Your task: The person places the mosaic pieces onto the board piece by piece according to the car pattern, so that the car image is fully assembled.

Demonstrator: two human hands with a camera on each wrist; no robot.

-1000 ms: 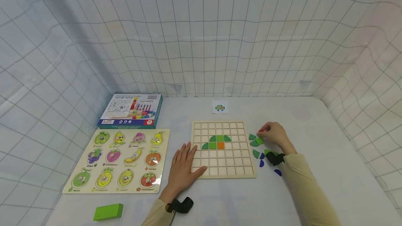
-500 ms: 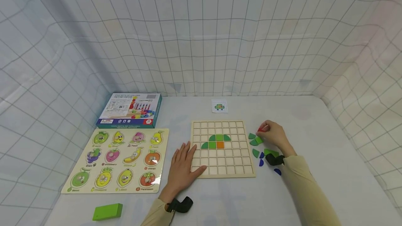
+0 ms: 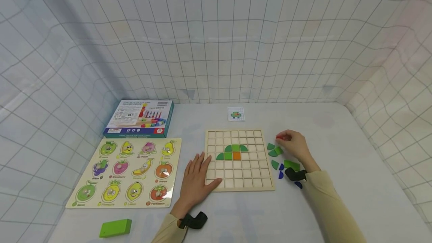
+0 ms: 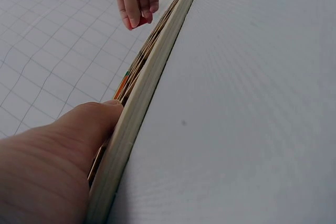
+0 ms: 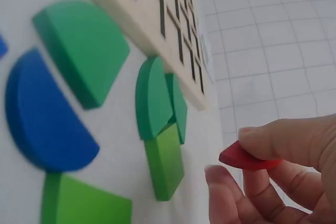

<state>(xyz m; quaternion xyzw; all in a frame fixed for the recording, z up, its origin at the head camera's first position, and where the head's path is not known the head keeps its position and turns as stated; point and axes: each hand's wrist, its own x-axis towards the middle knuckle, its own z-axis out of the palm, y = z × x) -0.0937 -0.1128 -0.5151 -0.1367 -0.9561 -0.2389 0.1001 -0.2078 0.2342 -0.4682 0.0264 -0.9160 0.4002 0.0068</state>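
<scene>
My right hand (image 3: 294, 143) pinches a small red block (image 5: 247, 160) between thumb and fingers, right of the grid board. One pointed corner of the block shows in the right wrist view; the fingers hide the rest. My left hand (image 3: 196, 181) lies with spread, straight fingers over the left edge of the wooden grid board (image 3: 251, 183), its thumb on the lower left squares. Green pieces and one orange square (image 3: 237, 155) sit in the board's middle. Beneath the right hand lie green quarter-round pieces (image 5: 84, 48) and a light green square (image 5: 164, 163).
Blue half-round pieces (image 5: 47, 114) and more light green blocks (image 3: 291, 165) lie near my right wrist. A picture card (image 3: 236, 114) is behind the board. To the left are a fruit puzzle (image 3: 126, 194), a toy box (image 3: 126, 119) and a green block (image 3: 116, 228).
The right hand has shifted slightly away from me, and the red block with it, off the green pieces. More of the light green blocks by the wrist shows. My left hand stays put.
</scene>
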